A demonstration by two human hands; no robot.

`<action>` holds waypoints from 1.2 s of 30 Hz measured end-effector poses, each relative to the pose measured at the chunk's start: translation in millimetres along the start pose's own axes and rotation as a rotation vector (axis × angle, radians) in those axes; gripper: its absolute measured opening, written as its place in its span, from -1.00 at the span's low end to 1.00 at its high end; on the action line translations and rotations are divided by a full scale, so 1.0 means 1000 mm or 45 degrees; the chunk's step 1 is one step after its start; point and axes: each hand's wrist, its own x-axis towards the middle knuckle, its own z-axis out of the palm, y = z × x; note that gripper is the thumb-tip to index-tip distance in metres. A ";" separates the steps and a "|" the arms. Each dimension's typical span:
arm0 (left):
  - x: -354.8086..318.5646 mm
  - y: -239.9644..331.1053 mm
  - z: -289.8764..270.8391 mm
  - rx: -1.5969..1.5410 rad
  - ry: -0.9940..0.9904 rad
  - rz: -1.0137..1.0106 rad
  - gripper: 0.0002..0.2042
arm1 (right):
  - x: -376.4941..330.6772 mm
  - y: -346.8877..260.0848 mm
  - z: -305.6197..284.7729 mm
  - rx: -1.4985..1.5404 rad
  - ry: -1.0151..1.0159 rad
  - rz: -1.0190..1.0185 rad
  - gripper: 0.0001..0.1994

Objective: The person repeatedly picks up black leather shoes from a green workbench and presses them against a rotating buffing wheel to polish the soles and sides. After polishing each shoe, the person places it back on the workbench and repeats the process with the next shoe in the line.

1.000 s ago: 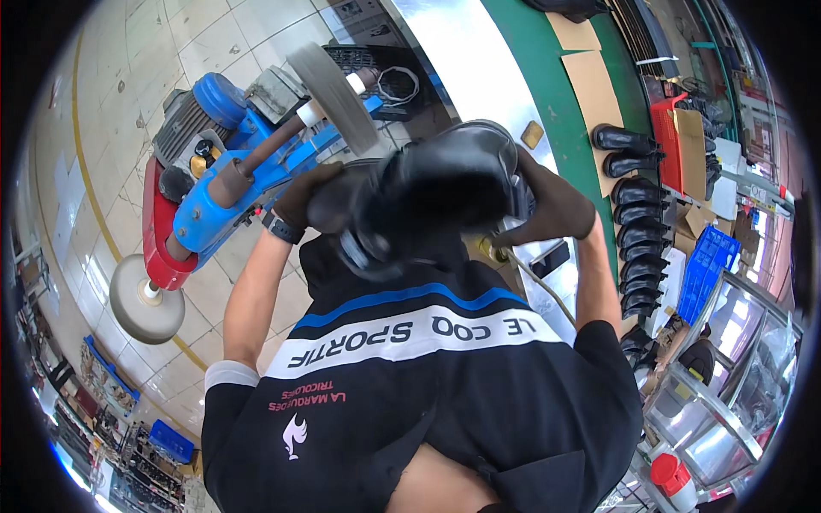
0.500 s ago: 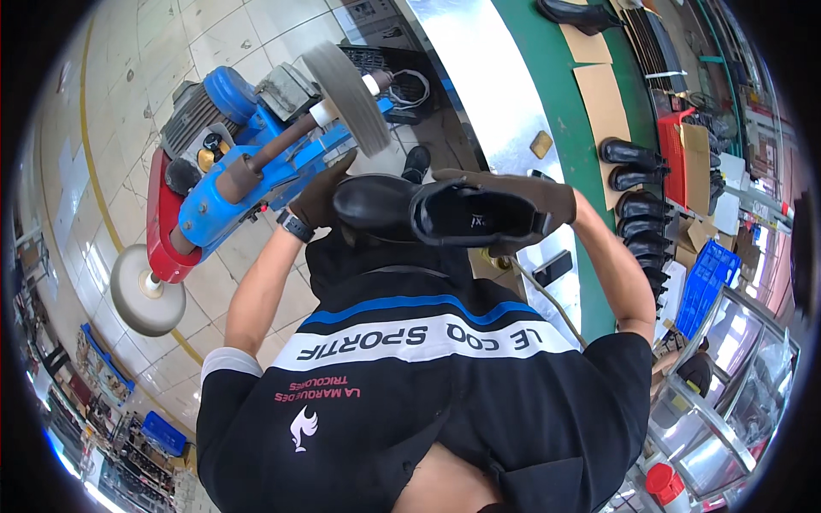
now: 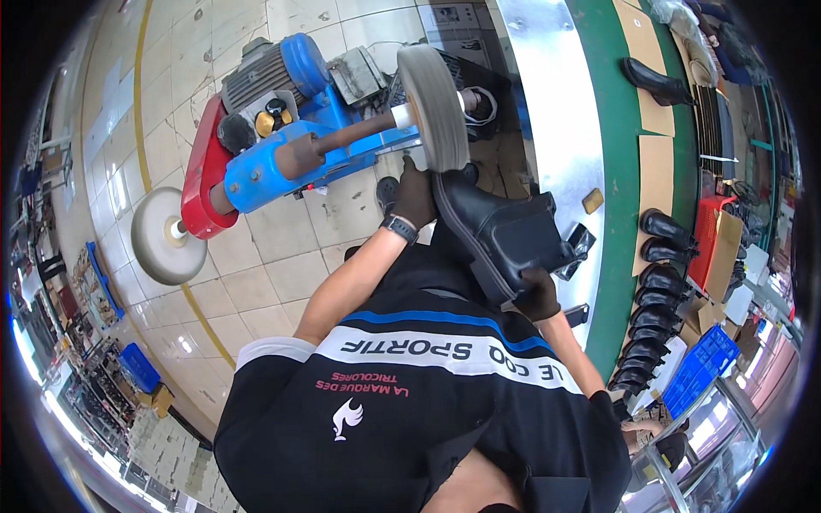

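Left hand [image 3: 416,195], gloved in dark cloth with a watch [image 3: 398,228] at the wrist, sits just above the middle of the frame and is closed around the toe end of a black boot [image 3: 500,235]. Right hand [image 3: 539,295], gloved too, grips the boot's heel end a little right of centre and lower down. Between the two hands the boot lies tilted, its sole edge turned to the left, and its toe end touches the lower rim of a grey wheel [image 3: 434,107] at top centre (whether the wheel is turning cannot be told).

That wheel sits on a shaft running leftward into a blue and red machine [image 3: 261,154] in the upper left, whose motor [image 3: 274,73] lies above it; a second, paler wheel [image 3: 162,235] is on the shaft's far end at the left. Tiled floor [image 3: 256,274] with a yellow line lies under the machine.

Along the right side runs a green bench [image 3: 611,214] with a metal strip beside it. A row of black boots [image 3: 654,299] lies on it at mid right, one more boot [image 3: 652,81] at upper right, with cardboard sheets [image 3: 657,154] between. A blue crate [image 3: 697,368] is at lower right.

Filling the lower middle is the person's black jacket [image 3: 410,427] with a white and blue band.
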 end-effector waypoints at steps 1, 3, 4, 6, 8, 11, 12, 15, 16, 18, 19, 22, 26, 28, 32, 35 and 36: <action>0.006 0.003 0.006 -0.222 0.073 -0.065 -0.41 | 0.003 0.003 0.008 0.075 0.037 -0.060 -0.46; 0.017 0.028 0.022 -0.023 0.221 -0.339 -0.35 | 0.014 0.008 0.029 0.232 0.012 -0.048 -0.47; 0.028 0.001 0.010 -0.779 0.278 -0.491 -0.25 | 0.023 0.007 0.043 0.283 -0.023 -0.030 -0.48; 0.049 -0.050 -0.011 -1.404 0.446 -0.677 -0.11 | 0.051 0.009 0.046 0.232 -0.028 0.008 -0.51; 0.062 -0.073 -0.028 -1.156 0.424 -0.733 -0.02 | 0.090 0.016 0.034 0.204 -0.026 0.034 -0.53; 0.077 -0.092 -0.057 -1.379 0.427 -0.724 0.00 | 0.132 0.017 0.042 0.190 -0.041 0.016 -0.61; 0.081 -0.098 -0.063 -1.418 0.446 -0.731 0.00 | 0.142 0.019 0.050 0.209 -0.050 -0.022 -0.67; 0.086 -0.079 -0.054 -1.332 0.443 -0.728 -0.09 | 0.146 0.030 0.037 -0.197 -0.066 -0.475 -0.77; 0.086 -0.071 -0.047 -1.309 0.415 -0.720 -0.13 | 0.151 0.036 0.006 -0.204 -0.155 -0.493 -0.78; 0.076 -0.066 -0.031 -1.301 0.369 -0.583 -0.27 | 0.140 0.043 -0.030 -0.415 -0.094 -0.474 -0.75; 0.067 -0.065 -0.024 -1.303 0.343 -0.517 -0.33 | 0.119 0.041 -0.035 -0.615 0.056 -0.427 -0.71; 0.029 -0.037 0.001 -0.280 0.170 -0.067 -0.45 | 0.040 0.020 0.009 -1.091 0.148 -0.513 -0.43; 0.005 -0.055 -0.010 -0.495 -0.012 -0.311 -0.50 | 0.009 0.002 0.006 -1.671 -0.095 -0.768 -0.13; -0.001 -0.063 -0.018 -0.723 -0.001 -0.497 -0.48 | 0.002 -0.026 0.054 -1.951 -0.297 -0.894 -0.09; 0.004 -0.061 -0.022 -1.092 0.325 -0.707 -0.44 | 0.012 -0.041 0.108 -2.691 -0.265 -0.884 -0.16; 0.019 -0.063 -0.020 -1.423 0.097 -0.480 -0.60 | 0.047 -0.045 0.134 -2.923 -0.238 -0.750 -0.23; 0.026 -0.055 -0.014 -1.480 -0.008 -0.446 -0.59 | 0.060 -0.048 0.143 -3.019 -0.185 -0.600 -0.24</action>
